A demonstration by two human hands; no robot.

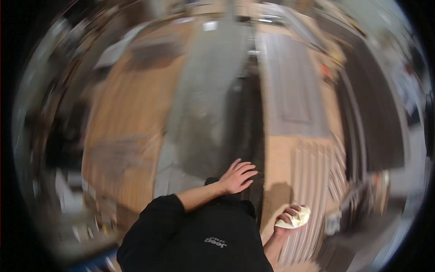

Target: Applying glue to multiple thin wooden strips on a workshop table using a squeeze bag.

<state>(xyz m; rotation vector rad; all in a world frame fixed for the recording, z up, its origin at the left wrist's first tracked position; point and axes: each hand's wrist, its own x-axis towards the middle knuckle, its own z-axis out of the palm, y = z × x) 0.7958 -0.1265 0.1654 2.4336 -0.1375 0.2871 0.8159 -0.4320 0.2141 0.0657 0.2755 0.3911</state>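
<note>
My left hand [239,177] hangs in front of my body with its fingers spread and nothing in them. It is over the dark gap beside the right-hand bench. My right hand [282,230] is closed around a pale cream, rounded pad or wad of cloth [297,218]; motion blur hides its exact kind. That hand is above several long, narrow light strips [310,181] lying side by side on the bench. Farther along the same bench lies a greyish panel [292,86] with a recessed rectangular outline.
The right-hand bench [277,154] has a light wood top. Dark long boards [374,99] stand or lie along its far right side. A small red-orange item [326,73] is near the panel. Left of the grey floor [201,90] is a brown wooden surface [136,104]. The surroundings are blurred.
</note>
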